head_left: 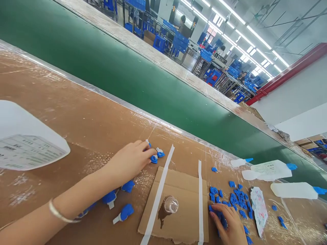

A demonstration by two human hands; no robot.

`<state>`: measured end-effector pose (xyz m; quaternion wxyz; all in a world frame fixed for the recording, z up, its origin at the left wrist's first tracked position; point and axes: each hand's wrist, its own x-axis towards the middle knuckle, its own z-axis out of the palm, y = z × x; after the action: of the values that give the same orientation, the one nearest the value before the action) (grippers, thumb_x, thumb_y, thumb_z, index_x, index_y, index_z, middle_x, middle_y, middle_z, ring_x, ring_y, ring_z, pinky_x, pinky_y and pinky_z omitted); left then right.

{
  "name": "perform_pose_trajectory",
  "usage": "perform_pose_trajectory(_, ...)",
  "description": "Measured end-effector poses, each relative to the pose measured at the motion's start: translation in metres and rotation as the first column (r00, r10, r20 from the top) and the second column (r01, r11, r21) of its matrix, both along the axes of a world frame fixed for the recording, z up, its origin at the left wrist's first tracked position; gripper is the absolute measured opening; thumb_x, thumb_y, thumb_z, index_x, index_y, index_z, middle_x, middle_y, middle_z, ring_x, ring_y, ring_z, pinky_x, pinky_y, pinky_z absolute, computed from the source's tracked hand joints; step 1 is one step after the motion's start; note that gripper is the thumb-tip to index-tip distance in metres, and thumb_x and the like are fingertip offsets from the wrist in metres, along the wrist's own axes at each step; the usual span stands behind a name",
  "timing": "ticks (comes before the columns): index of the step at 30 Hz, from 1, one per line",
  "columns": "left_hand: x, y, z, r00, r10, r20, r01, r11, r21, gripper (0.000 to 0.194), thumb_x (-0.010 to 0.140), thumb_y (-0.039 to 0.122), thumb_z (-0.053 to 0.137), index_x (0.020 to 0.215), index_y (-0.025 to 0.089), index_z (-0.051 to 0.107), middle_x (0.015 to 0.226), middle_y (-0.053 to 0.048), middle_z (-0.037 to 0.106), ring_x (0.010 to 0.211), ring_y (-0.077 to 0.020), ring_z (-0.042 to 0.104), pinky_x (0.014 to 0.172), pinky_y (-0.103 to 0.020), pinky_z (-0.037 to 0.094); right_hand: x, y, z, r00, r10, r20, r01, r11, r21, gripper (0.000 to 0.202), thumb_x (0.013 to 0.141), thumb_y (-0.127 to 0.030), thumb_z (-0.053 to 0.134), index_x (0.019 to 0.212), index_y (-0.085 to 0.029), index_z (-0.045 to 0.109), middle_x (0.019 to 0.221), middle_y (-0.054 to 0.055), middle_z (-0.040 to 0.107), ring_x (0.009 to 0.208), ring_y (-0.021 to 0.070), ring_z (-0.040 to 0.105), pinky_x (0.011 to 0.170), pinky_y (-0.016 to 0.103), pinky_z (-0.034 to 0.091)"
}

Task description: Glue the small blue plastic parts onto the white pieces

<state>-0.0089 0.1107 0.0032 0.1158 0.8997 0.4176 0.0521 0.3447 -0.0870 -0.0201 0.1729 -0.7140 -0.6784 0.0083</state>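
My left hand (pixel 134 158) is closed in a pinch on a small blue-and-white piece (pixel 148 144), partly hidden by the fingers. Beside its fingertips lie similar pieces, one of them a blue piece with a white top (pixel 160 152). My right hand (pixel 229 223) reaches into a scatter of small blue plastic pieces (pixel 237 199), its thumb and forefinger around a blue piece (pixel 211 208). Between the hands, a small clear cup (pixel 171 205) stands on a cardboard square (pixel 187 194) held down by two white tape strips (pixel 200 200). More blue-and-white pieces (pixel 126 211) lie under my left forearm.
White bottles with blue tips (pixel 272 170) lie at the right, near a crumpled patterned cloth or paper (pixel 259 209). A large white labelled container (pixel 28 143) stands at the left. Beyond the brown work surface runs a green conveyor belt (pixel 143 81). People sit at far benches.
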Motion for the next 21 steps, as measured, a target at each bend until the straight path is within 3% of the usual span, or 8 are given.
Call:
perform_pose_trajectory(4,0.014,0.009,0.002,0.99,-0.13,-0.05,0.129,0.992,-0.013,0.04,0.084,-0.004,0.044,0.099,0.023,0.07,0.107,-0.009,0.067,0.087,-0.023,0.067,0.075,-0.032,0.051,-0.009,0.0,0.009,0.999,-0.034,-0.031,0.033,0.999,-0.039,0.05,0.092,-0.064,0.046,0.084,-0.025,0.075,0.078,0.007,0.075,0.071,0.0247,0.071,0.063,0.036,0.057)
perform_pose_trajectory(9,0.017,0.007,0.014,0.983,-0.127,-0.136,0.119,0.991,-0.067,0.029,0.085,0.004,0.054,0.109,0.014,0.067,0.095,-0.013,0.07,0.08,-0.0285,0.07,0.069,-0.037,0.055,-0.019,-0.002,0.017,0.996,-0.069,-0.055,0.067,0.997,-0.036,0.057,0.092,-0.068,0.041,0.079,-0.023,0.074,0.073,0.008,0.075,0.067,0.023,0.071,0.06,0.033,0.057)
perform_pose_trajectory(13,0.015,0.003,0.025,0.984,-0.104,-0.143,0.095,0.993,-0.07,0.019,0.083,0.01,0.061,0.101,0.008,0.068,0.106,-0.021,0.067,0.098,-0.0363,0.066,0.081,-0.045,0.054,-0.036,-0.002,0.035,0.999,0.036,-0.024,-0.033,0.994,0.102,0.037,0.094,-0.054,0.053,0.083,-0.024,0.072,0.075,0.005,0.074,0.067,0.0204,0.07,0.06,0.029,0.056)
perform_pose_trajectory(15,0.01,-0.004,0.027,0.986,-0.104,-0.132,0.094,0.992,-0.085,0.015,0.083,0.011,0.061,0.096,0.008,0.068,0.102,-0.019,0.068,0.1,-0.0364,0.065,0.084,-0.047,0.053,-0.054,0.002,0.047,0.991,0.135,-0.026,-0.131,0.983,0.127,0.019,0.094,-0.041,0.06,0.091,-0.025,0.07,0.078,0.002,0.074,0.069,0.0186,0.069,0.062,0.027,0.054)
perform_pose_trajectory(17,0.003,-0.019,0.027,0.994,-0.102,-0.047,0.095,0.986,-0.139,0.014,0.085,0.013,0.059,0.096,0.013,0.068,0.098,-0.013,0.07,0.097,-0.0314,0.066,0.083,-0.042,0.054,-0.076,0.009,0.057,0.972,0.232,-0.039,-0.227,0.969,0.094,0.007,0.092,-0.03,0.064,0.097,-0.027,0.067,0.08,0.0,0.073,0.072,0.0174,0.068,0.065,0.026,0.053)
perform_pose_trajectory(19,-0.005,-0.041,0.026,0.984,-0.08,0.162,0.123,0.955,-0.271,0.021,0.086,0.013,0.057,0.103,0.02,0.066,0.101,-0.007,0.07,0.096,-0.0255,0.068,0.083,-0.035,0.054,-0.099,0.018,0.062,0.954,0.297,-0.044,-0.295,0.954,0.044,0.01,0.09,-0.024,0.066,0.099,-0.027,0.065,0.082,-0.001,0.073,0.073,0.0169,0.067,0.068,0.027,0.052)
perform_pose_trajectory(21,-0.011,-0.065,0.021,0.919,-0.057,0.389,0.239,0.866,-0.44,0.034,0.082,0.01,0.058,0.111,0.026,0.064,0.107,-0.003,0.07,0.097,-0.0221,0.069,0.083,-0.029,0.054,-0.117,0.028,0.061,0.944,0.329,-0.034,-0.329,0.944,-0.003,0.009,0.09,-0.023,0.066,0.097,-0.026,0.064,0.083,-0.002,0.072,0.073,0.0167,0.066,0.068,0.027,0.05)
